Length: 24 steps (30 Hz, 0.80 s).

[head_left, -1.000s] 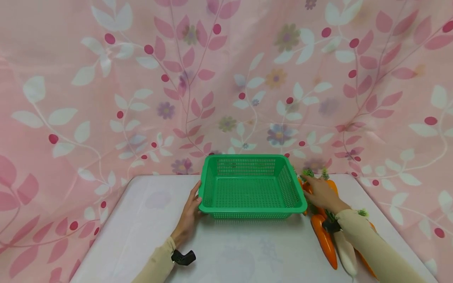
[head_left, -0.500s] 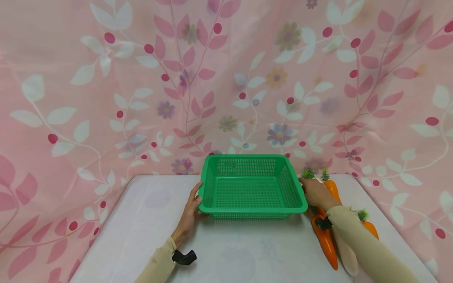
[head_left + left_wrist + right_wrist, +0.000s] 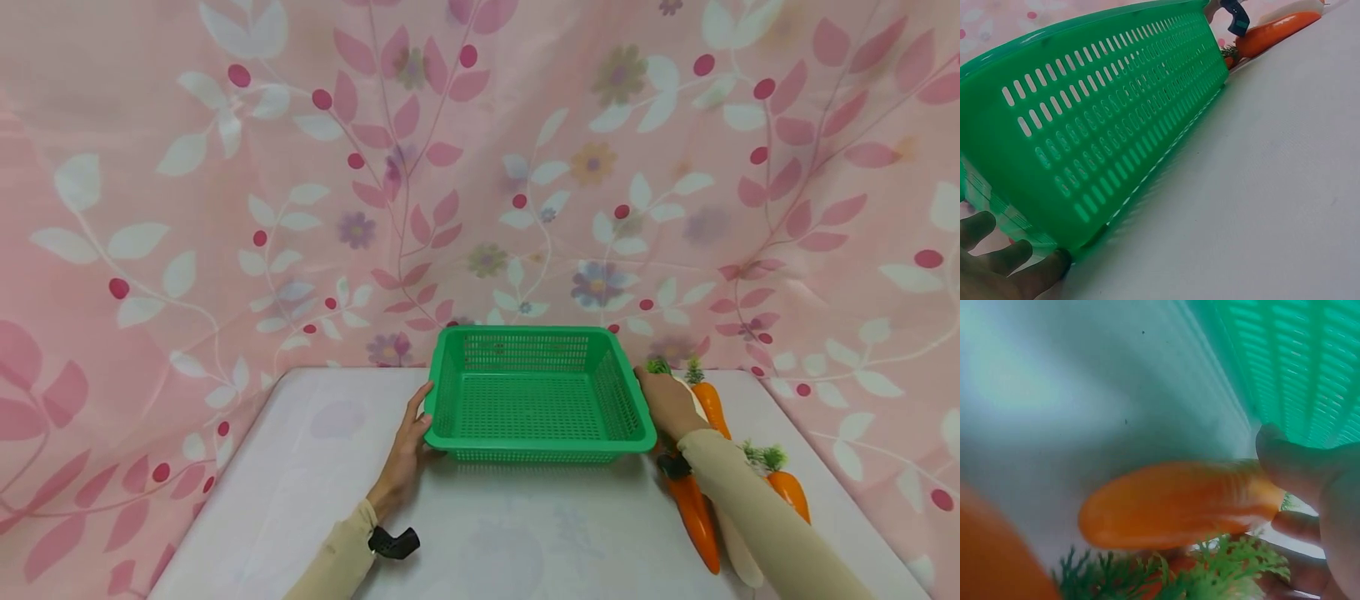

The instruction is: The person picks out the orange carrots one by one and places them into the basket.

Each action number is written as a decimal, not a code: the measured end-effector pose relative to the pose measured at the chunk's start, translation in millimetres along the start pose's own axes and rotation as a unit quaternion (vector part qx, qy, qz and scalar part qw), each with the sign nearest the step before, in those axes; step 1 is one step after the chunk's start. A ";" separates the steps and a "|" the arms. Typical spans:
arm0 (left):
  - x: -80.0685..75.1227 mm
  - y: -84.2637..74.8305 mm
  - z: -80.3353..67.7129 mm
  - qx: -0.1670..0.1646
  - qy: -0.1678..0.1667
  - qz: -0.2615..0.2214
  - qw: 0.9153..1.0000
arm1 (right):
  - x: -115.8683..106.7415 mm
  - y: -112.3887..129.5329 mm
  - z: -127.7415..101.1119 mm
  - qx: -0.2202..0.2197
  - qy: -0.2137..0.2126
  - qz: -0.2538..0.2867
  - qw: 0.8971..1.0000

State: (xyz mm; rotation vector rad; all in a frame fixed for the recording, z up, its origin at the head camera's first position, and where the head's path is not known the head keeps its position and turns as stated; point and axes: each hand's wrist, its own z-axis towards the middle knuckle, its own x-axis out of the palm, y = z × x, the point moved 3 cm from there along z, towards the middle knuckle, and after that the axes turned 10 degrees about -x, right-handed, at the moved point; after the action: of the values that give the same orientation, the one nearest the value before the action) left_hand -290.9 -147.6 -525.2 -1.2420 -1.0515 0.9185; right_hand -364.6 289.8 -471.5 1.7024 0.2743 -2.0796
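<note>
Green perforated plastic basket (image 3: 536,396), rectangular and shallow, sits at the middle of the white tabletop (image 3: 300,475), close to the pink floral cloth backdrop (image 3: 225,208); nothing lies inside it. Left hand (image 3: 405,450) rests against the basket's left near corner, fingers fairly straight along the wall and rim; the left wrist view shows the fingertips (image 3: 1016,275) lying under the corner's lower edge, not curled round it. Right hand (image 3: 667,404) lies at the basket's right side, just beside the wall. The right wrist view shows its thumb (image 3: 1291,465) and fingers closed on a smooth orange plastic carrot (image 3: 1172,503), with green plastic leaf tufts (image 3: 1222,569) below; the picture is blurred. More orange toy carrots with green tops lie on the table right of the basket: one long carrot (image 3: 693,512) under the right forearm, one shorter carrot (image 3: 787,487) further right, and another (image 3: 708,404) beyond the hand. Beige sleeves cover both forearms.
</note>
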 end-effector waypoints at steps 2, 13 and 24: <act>0.5 -0.6 0.1 0.001 -0.001 0.003 1.000 | 0.5 -0.1 1.5 0.011 0.003 0.010 1.000; 2.0 -1.8 -0.3 0.015 -0.008 0.015 1.000 | 5.5 -0.2 8.7 0.012 -0.007 0.022 1.000; 1.6 1.8 0.7 0.012 -0.012 0.018 1.000 | 11.7 -7.6 13.0 0.016 0.008 0.072 0.997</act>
State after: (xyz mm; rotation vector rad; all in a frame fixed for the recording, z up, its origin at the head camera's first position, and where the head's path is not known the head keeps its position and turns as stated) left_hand -291.2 -145.7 -526.8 -1.2354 -1.0362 0.9729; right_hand -381.2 288.6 -480.8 1.7038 0.1207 -1.9771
